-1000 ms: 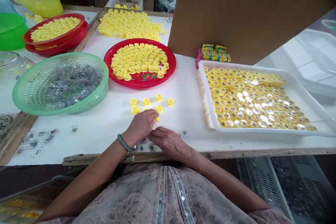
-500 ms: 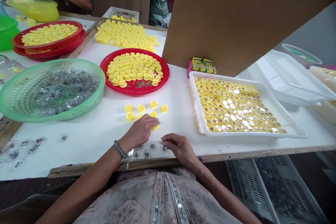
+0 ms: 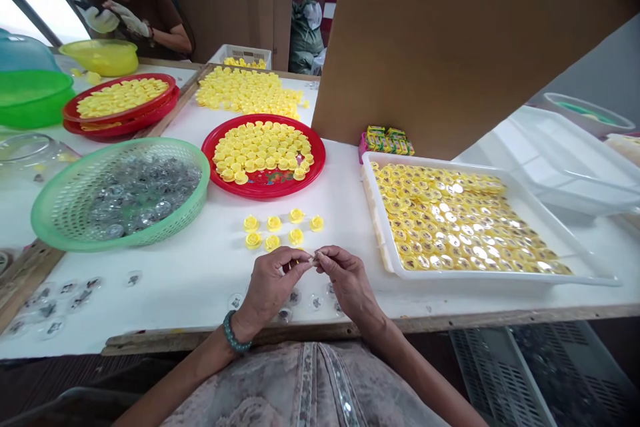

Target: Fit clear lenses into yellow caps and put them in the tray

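Fingertip to fingertip, my left hand (image 3: 273, 281) and my right hand (image 3: 349, 281) meet above the table's front part. Both are closed in a pinch; what lies between the fingers is too small and hidden to make out. Just beyond them, several small yellow round pieces (image 3: 296, 236) stand in loose rows on the white tabletop. Under and around my hands lie clear round discs (image 3: 315, 301) with dark printed figures, partly covered by the hands.
A red plate (image 3: 265, 192) of yellow pieces stands ahead, a green basket (image 3: 47, 217) of clear discs to its left. At right is a white tray (image 3: 376, 230) of yellow pieces with printed discs, before a cardboard panel (image 3: 425, 47). A gloved co-worker (image 3: 167, 33) sits far left.
My left hand has drawn back from the yellow pieces, and my right hand has lifted from the clear discs; their fingertips now meet. The view has shifted, so the table sits lower in it.
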`<state>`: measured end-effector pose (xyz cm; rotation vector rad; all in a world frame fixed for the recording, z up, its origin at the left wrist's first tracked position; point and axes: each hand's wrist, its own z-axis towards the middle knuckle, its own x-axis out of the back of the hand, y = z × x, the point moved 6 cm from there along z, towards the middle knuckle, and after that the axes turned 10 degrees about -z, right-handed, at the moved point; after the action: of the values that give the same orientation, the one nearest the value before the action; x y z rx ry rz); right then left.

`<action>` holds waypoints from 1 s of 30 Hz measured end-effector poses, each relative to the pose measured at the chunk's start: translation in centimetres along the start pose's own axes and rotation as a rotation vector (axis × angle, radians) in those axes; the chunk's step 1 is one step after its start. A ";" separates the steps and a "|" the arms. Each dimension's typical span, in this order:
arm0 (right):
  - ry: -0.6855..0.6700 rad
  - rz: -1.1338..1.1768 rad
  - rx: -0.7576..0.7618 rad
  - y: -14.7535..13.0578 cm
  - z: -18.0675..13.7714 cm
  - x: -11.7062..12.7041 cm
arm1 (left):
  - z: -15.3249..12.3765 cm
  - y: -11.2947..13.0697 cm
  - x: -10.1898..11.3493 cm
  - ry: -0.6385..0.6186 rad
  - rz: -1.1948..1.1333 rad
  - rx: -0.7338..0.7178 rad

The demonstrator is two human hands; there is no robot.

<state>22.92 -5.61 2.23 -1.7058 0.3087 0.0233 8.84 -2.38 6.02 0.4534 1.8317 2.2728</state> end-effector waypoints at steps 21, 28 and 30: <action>-0.217 -0.918 0.510 -2.3 -3.2 -1.1 | -2.5 -3.7 -0.5 -0.079 -0.172 0.414; -0.124 -1.032 0.513 -1.1 -3.0 -0.7 | -2.3 -3.8 -0.9 -0.164 0.049 0.309; -0.059 -1.063 0.505 -1.4 -2.6 0.2 | -1.1 -2.7 -0.1 -0.081 0.362 0.148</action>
<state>22.99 -7.96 3.92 -1.1851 -0.6146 -0.7214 8.44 -2.83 3.17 0.9571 2.0213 2.2977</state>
